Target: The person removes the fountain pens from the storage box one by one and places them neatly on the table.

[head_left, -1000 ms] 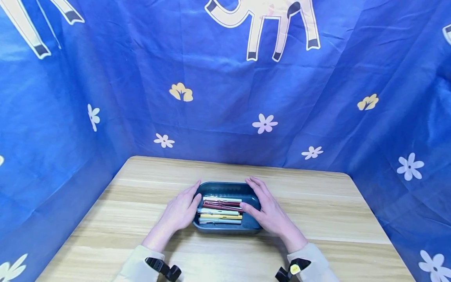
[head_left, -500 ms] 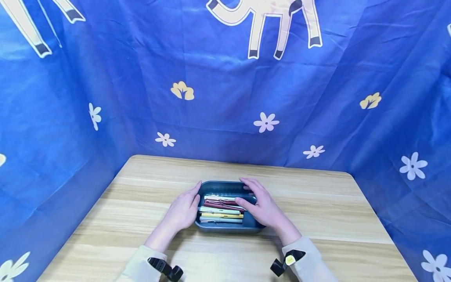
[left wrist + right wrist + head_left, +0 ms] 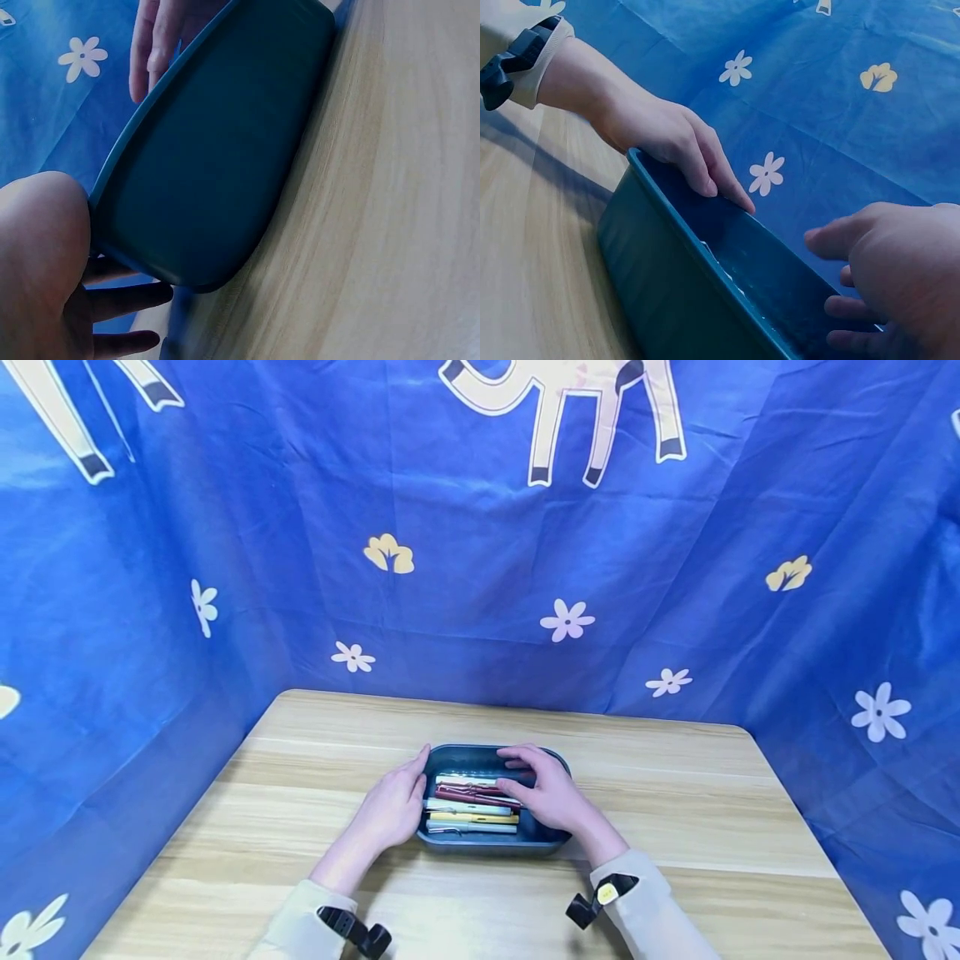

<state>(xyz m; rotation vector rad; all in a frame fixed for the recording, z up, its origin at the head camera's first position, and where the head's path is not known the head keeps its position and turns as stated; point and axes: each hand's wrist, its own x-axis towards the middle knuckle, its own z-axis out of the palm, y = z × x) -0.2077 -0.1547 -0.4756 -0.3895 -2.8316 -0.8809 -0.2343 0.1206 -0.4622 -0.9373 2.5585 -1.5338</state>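
Observation:
A dark teal plastic box point(image 3: 491, 848) sits on the table, with several clipped pens lying side by side in it. Among them are dark red pens point(image 3: 468, 796), a yellow pen point(image 3: 491, 818) and pale blue pens point(image 3: 476, 828). My left hand point(image 3: 392, 806) holds the box's left end, its thumb over the rim and the other fingers outside. Over the right part of the box hovers my right hand point(image 3: 553, 795), fingers loosely bent and thumb near the pens' right ends. In the right wrist view, its fingers appear to hold nothing. The box wall hides most pens from the wrist views.
The box stands near the middle of a light wood-grain table point(image 3: 315, 752). Behind and beside the table hang blue cloth walls point(image 3: 465, 577) printed with flowers and animals. Each sleeve carries a black wrist camera, such as the right wrist camera point(image 3: 592, 902).
My right hand has left the box's right end and moved left over the inside, toward the pens, its fingers bending more. My left hand stays at the left end. The box has barely shifted.

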